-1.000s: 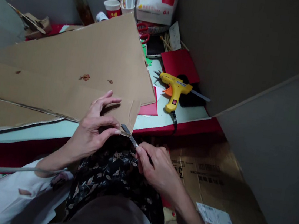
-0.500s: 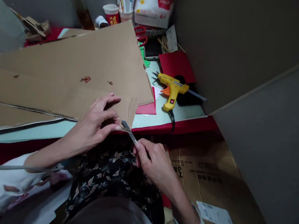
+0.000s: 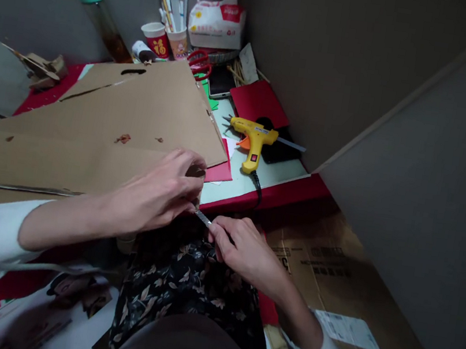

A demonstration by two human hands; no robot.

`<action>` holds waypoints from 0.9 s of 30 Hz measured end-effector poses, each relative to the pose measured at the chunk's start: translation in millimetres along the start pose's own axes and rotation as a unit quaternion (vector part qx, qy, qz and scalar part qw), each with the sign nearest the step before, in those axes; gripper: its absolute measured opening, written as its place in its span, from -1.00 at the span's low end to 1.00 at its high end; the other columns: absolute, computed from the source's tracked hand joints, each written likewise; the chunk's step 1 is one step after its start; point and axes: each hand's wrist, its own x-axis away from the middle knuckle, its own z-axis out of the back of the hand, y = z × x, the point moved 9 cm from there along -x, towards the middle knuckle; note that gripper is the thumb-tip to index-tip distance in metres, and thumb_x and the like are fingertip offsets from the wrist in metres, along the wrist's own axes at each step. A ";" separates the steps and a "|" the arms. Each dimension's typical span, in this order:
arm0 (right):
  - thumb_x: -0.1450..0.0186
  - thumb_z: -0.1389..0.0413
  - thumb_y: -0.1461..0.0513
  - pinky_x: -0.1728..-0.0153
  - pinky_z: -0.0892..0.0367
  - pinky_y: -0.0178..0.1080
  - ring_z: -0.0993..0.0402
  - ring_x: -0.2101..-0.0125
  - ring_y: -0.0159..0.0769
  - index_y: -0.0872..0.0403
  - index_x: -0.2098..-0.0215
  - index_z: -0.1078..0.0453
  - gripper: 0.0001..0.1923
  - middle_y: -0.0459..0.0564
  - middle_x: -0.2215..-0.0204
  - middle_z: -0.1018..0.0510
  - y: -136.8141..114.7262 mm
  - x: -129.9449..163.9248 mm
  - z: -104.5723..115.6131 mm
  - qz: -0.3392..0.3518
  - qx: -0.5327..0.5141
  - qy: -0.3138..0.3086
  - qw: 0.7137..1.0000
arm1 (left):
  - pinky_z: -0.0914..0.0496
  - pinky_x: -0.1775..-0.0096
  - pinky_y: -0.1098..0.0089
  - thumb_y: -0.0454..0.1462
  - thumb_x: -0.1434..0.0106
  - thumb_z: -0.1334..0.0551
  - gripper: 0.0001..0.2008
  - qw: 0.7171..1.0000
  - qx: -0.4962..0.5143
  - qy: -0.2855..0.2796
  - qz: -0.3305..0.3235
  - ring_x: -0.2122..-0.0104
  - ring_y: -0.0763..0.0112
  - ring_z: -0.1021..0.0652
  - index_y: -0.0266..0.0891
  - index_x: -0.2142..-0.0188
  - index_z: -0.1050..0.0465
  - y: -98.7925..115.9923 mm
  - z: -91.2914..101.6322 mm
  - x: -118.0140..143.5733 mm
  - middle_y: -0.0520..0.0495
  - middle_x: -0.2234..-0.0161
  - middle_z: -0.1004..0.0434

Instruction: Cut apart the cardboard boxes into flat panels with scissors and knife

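The left hand [image 3: 160, 195] is pinching the cardboard sheet [image 3: 90, 135] at the worktop [image 3: 253, 180] edge. The right hand [image 3: 243, 252] is gripping a craft knife [image 3: 203, 218], its blade touching the cardboard's corner. A yellow glue gun [image 3: 253, 142] is lying nearby.

Matt brown cardboard sheet [image 3: 105, 120], glossy yellow plastic glue gun [image 3: 253, 138], shiny metal blade [image 3: 203, 218].

Dim grey walls [image 3: 362, 71] enclose a red-edged table [image 3: 273, 195]

Left hand [image 3: 160, 195] curled, fingertips pinched together; right hand [image 3: 239, 251] fisted just beside it, forearms converging
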 end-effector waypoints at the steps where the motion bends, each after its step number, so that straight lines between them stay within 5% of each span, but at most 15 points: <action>1: -0.49 0.08 0.27 0.42 0.03 -0.24 -0.28 0.55 -0.41 0.08 0.41 -0.38 -0.66 -0.16 0.61 -0.42 -0.5 0.2 0.0 -0.002 0.001 0.000 1.000 | -0.37 -0.02 0.07 -0.31 -0.31 -0.17 -0.89 1.000 0.006 -0.011 -0.005 -0.07 0.04 -0.39 -0.24 0.31 -0.46 0.5 -0.3 -2.9 -0.27 -0.06 -0.36; 15: -0.49 0.13 0.27 0.27 -0.08 -0.21 -0.31 0.37 -0.30 0.07 0.41 -0.36 -0.65 -0.07 0.47 -0.49 -5.6 -6.5 2.3 0.000 0.032 -0.030 0.999 | -0.25 0.22 0.28 -0.30 -0.27 -0.13 -0.83 0.972 0.054 -0.228 -0.013 0.25 0.23 -0.39 -0.24 0.44 -0.42 -10.1 -24.6 -36.2 -0.12 0.35 -0.39; 27: -0.51 0.09 0.28 0.23 -0.12 -0.20 -0.32 0.34 -0.26 0.08 0.40 -0.39 -0.65 -0.08 0.49 -0.47 -5.4 -6.8 7.4 -0.006 0.056 -0.022 0.998 | -0.24 0.22 0.31 -0.24 -0.28 -0.16 -0.81 0.972 0.138 -0.188 0.021 0.27 0.30 -0.39 -0.25 0.44 -0.43 -23.0 -22.6 -37.3 -0.07 0.32 -0.33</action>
